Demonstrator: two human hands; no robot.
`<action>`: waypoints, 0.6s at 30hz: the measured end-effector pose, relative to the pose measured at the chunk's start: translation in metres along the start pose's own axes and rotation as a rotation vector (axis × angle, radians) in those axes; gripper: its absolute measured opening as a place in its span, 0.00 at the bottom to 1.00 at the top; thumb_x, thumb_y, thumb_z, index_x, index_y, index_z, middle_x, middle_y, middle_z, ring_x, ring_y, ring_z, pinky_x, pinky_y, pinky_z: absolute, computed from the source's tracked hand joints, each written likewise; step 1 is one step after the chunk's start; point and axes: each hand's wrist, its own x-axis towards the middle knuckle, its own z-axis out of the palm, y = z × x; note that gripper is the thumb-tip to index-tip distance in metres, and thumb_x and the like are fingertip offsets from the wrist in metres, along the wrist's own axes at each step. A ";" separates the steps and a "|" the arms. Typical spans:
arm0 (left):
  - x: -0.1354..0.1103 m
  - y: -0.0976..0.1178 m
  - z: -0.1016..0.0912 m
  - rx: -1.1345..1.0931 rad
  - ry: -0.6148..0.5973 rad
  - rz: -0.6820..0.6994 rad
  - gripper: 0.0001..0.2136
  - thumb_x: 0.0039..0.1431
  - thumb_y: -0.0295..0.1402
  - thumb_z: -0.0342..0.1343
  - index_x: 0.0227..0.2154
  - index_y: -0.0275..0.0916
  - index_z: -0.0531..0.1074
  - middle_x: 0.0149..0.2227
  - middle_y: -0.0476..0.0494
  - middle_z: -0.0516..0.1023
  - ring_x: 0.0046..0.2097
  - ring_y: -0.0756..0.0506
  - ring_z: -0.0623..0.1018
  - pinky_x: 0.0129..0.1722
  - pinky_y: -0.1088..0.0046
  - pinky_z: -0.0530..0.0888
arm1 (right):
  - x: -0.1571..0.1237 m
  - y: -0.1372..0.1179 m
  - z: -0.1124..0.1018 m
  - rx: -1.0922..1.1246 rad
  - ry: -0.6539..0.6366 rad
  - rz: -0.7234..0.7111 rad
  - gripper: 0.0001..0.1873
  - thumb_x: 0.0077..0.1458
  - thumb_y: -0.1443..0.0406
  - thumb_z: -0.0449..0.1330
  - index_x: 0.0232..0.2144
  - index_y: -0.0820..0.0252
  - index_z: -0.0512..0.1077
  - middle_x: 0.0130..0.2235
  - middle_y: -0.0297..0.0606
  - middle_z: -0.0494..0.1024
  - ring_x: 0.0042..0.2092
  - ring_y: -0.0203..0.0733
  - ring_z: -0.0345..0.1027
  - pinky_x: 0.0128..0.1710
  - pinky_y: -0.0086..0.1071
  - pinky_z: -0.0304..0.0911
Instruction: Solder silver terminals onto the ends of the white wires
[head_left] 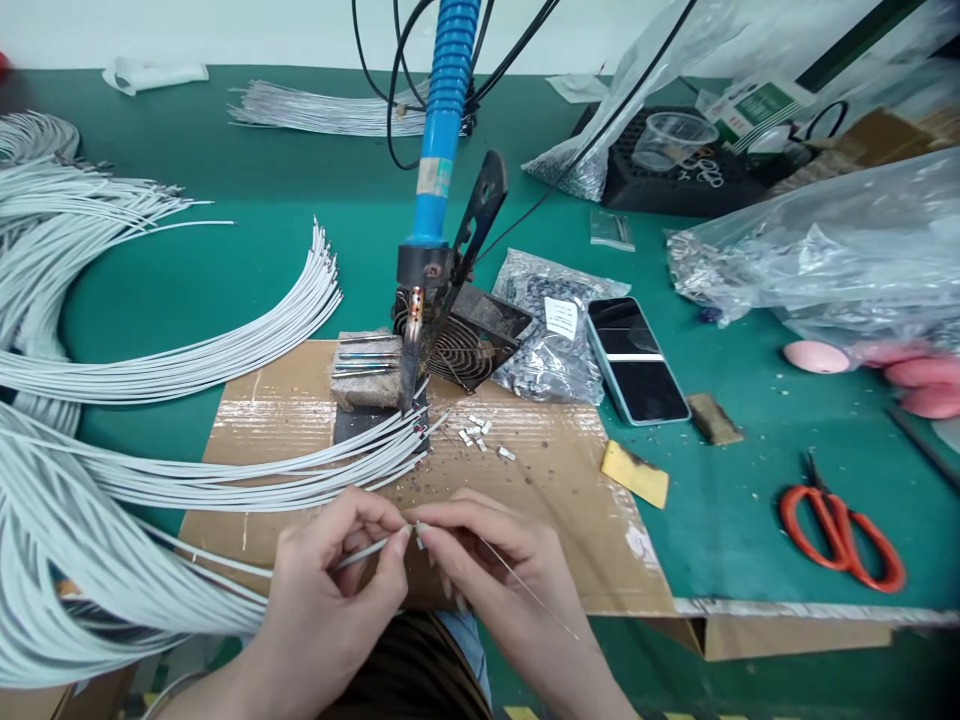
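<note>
My left hand (330, 600) pinches a white cable (363, 554) close to its end, between thumb and forefinger. Against it, my right hand (506, 560) has thumb and forefinger closed on a tiny pale piece (419, 543), partly hidden by the fingertips. A thin silvery wire, apparently solder wire (532, 592), also runs through my right hand and trails toward the wrist. Just beyond both hands, a bundle of white cables (300, 480) lies with its ends under the tip of a mounted soldering iron (410, 365). Several small white connectors (474, 432) are scattered on the cardboard (555, 520).
Large cable bundles (135, 540) fill the left side. Behind the iron stand a small fan (465, 345) and a bag of dark parts (547, 320). On the right lie a phone (637, 360), a yellow sponge (634, 474), red-handled scissors (840, 530) and plastic bags (840, 240).
</note>
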 end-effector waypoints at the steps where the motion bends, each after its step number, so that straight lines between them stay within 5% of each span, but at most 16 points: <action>1: 0.000 -0.001 0.000 0.029 -0.003 0.014 0.05 0.63 0.33 0.60 0.31 0.40 0.77 0.26 0.48 0.79 0.25 0.50 0.74 0.20 0.79 0.64 | 0.000 -0.002 -0.002 -0.044 -0.011 -0.019 0.09 0.61 0.67 0.66 0.37 0.53 0.87 0.26 0.34 0.76 0.26 0.33 0.66 0.23 0.24 0.60; 7: 0.002 -0.001 -0.001 -0.029 -0.080 -0.016 0.05 0.62 0.32 0.60 0.30 0.40 0.76 0.23 0.52 0.74 0.21 0.53 0.64 0.19 0.79 0.58 | -0.003 -0.004 -0.011 -0.154 -0.024 -0.079 0.08 0.62 0.67 0.66 0.38 0.52 0.87 0.27 0.34 0.78 0.27 0.35 0.70 0.25 0.25 0.63; 13: 0.008 0.023 -0.001 -0.288 0.061 -0.297 0.06 0.51 0.33 0.67 0.25 0.38 0.77 0.20 0.55 0.69 0.23 0.53 0.67 0.24 0.81 0.64 | -0.002 0.007 -0.013 0.213 0.242 0.116 0.03 0.56 0.61 0.72 0.31 0.51 0.87 0.25 0.31 0.75 0.22 0.30 0.66 0.18 0.22 0.60; 18: 0.011 0.026 -0.005 -0.381 0.042 -0.335 0.07 0.48 0.31 0.70 0.24 0.36 0.77 0.21 0.54 0.71 0.24 0.55 0.66 0.24 0.82 0.63 | -0.002 0.012 0.005 0.300 0.093 0.161 0.03 0.55 0.62 0.73 0.32 0.51 0.88 0.28 0.33 0.77 0.22 0.29 0.67 0.21 0.21 0.65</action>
